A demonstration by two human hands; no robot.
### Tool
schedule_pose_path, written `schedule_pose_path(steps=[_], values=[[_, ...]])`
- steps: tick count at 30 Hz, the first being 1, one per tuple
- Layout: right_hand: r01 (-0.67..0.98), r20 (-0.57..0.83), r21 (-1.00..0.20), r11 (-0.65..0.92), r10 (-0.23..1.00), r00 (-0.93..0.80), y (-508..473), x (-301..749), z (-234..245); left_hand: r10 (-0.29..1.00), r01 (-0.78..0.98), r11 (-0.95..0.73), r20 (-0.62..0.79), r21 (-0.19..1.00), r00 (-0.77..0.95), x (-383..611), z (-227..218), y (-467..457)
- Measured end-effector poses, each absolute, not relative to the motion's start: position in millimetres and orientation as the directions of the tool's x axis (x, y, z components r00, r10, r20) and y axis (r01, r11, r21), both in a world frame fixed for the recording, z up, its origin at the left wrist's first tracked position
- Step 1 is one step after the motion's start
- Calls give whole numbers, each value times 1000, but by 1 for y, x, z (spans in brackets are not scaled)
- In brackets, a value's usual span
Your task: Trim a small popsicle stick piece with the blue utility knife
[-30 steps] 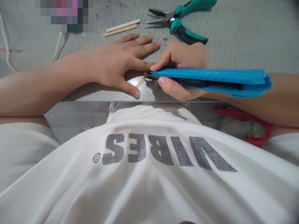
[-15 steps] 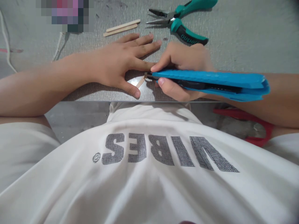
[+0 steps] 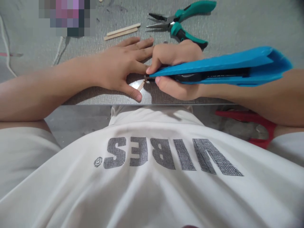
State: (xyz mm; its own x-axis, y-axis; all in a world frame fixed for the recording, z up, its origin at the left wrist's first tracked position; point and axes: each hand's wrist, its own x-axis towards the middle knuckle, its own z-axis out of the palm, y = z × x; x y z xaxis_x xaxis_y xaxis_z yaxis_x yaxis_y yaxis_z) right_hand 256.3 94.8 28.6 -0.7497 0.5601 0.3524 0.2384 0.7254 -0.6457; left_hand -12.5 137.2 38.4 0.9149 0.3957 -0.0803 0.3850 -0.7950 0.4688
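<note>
One blue cutter (image 3: 220,63) crosses the upper right, my partly hidden right hand (image 3: 175,54) closed around it. My left hand (image 3: 122,65) lies splayed near upper centre, its thumb covering one end of a wooden stick (image 3: 141,85); whether the cutter's tip touches it, I can't tell.

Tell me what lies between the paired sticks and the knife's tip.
In the head view, the left hand lies between the paired sticks and knife's tip.

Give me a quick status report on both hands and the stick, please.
Right hand gripping cutter, tip at stick. Left hand spread on table, thumb hiding stick's near end. Left index finger close to cutter's tip.
</note>
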Motion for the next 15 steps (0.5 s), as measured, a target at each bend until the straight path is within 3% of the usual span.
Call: schedule_pose_path(steps=[4, 10, 15], values=[[156, 526, -530, 833, 468, -710, 90, 259, 21, 403, 389, -776, -83, 496, 911, -15, 36, 141], [260, 441, -633, 730, 615, -654, 84, 265, 23, 373, 376, -834, -91, 403, 924, -18, 35, 142], [248, 485, -567, 786, 561, -671, 82, 266, 26, 381, 382, -818, -94, 429, 920, -16, 35, 141]])
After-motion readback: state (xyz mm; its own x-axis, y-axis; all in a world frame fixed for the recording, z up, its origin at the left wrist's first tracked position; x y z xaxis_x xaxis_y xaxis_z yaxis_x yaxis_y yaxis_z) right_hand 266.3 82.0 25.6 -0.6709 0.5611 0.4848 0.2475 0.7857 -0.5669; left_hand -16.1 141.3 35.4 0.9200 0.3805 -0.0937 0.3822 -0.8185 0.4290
